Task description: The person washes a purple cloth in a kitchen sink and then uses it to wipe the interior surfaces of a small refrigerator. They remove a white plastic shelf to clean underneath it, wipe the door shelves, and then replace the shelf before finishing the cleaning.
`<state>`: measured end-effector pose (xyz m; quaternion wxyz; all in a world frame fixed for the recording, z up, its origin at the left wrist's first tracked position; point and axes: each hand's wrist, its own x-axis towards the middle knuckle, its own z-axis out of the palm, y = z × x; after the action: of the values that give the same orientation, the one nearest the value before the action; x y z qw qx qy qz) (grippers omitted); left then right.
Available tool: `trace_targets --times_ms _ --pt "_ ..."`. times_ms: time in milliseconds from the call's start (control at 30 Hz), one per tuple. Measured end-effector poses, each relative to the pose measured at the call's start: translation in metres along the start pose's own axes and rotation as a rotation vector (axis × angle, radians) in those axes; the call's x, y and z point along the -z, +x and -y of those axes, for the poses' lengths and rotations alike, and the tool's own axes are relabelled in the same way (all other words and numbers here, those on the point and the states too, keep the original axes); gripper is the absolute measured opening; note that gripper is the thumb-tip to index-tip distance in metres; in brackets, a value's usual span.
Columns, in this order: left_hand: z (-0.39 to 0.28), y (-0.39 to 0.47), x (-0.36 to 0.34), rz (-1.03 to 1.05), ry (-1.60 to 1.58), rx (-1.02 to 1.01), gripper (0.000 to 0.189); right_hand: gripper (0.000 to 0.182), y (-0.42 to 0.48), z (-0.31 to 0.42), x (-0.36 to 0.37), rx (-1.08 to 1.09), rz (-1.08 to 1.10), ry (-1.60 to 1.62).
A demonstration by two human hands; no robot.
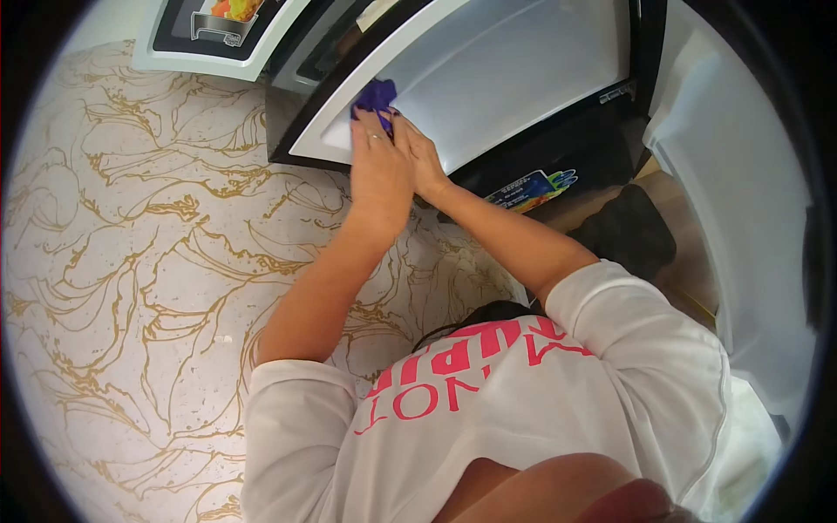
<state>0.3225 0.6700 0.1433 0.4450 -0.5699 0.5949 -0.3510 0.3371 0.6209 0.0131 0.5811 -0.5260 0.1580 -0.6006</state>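
Observation:
A bunched purple cloth [375, 97] lies against the lower left corner of a white-lined appliance compartment [510, 72], apparently a refrigerator's. My left hand [382, 167], with a ring on one finger, presses the cloth with its fingertips. Close beside it, my right hand [426, 155] has its fingers on the cloth's right side, and part of that hand is hidden behind the left. Both arms reach forward, side by side. A black frame [302, 124] borders the white lining.
An open white door liner [745, 196] curves along my right side. Below the compartment is a black panel with a colourful sticker [533, 191]. A dark object [628, 229] lies over a brown surface. At left spreads a white, gold-veined surface [131, 261]. Another appliance [209, 39] bears a food picture.

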Motion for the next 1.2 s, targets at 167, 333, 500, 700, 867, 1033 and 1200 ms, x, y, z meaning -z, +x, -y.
trace_targets --times_ms 167,333,500,700,867,1033,1200 --pt "0.005 0.009 -0.021 -0.088 -0.207 0.079 0.061 0.041 0.015 0.026 -0.003 -0.278 0.081 0.227" --pt "0.013 0.017 -0.014 -0.212 -0.32 0.194 0.062 0.055 0.05 0.011 -0.002 0.059 0.262 -0.073" --pt "-0.016 0.021 -0.035 -0.175 -0.488 0.305 0.063 0.035 0.044 -0.001 0.008 -0.049 0.309 -0.285" --pt "-0.041 0.074 -0.036 -0.679 -1.089 0.572 0.056 0.023 0.109 0.018 0.063 0.707 0.021 -0.696" --pt "-0.087 0.136 -0.05 -0.703 -1.085 0.681 0.051 0.024 0.138 -0.009 0.108 0.8 0.095 -1.145" --pt "-0.076 0.121 -0.063 -0.563 -1.084 0.776 0.04 0.026 0.146 -0.028 0.091 0.585 0.617 -1.38" --pt "-0.071 0.133 -0.061 -0.517 -0.958 0.841 0.035 0.024 0.192 -0.032 0.087 0.529 0.879 -1.305"
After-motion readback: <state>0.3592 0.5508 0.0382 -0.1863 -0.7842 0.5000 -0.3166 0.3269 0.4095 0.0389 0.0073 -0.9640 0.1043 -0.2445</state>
